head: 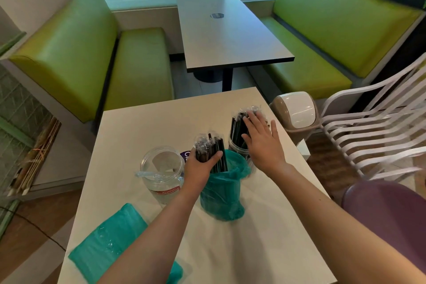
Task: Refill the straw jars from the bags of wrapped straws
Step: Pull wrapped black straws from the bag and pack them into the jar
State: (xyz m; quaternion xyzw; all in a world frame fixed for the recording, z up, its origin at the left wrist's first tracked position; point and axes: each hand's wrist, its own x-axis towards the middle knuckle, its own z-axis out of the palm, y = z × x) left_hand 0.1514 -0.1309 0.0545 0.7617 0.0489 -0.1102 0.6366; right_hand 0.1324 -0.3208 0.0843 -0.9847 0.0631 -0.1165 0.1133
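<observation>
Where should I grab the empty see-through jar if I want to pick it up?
Probably wrap a hand round the empty jar's side wall, below the rim, coming from its left. It stands upright with its mouth open, the left hand and teal bag crowd its right, and its lid lies loose at the rim.

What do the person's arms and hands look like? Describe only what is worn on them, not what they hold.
Both forearms are bare right down to the bottom of the picture, with no sleeves showing. The left hand and the right hand wear no gloves. No watch, bracelet or ring can be seen on either wrist or on the fingers that show.
</observation>
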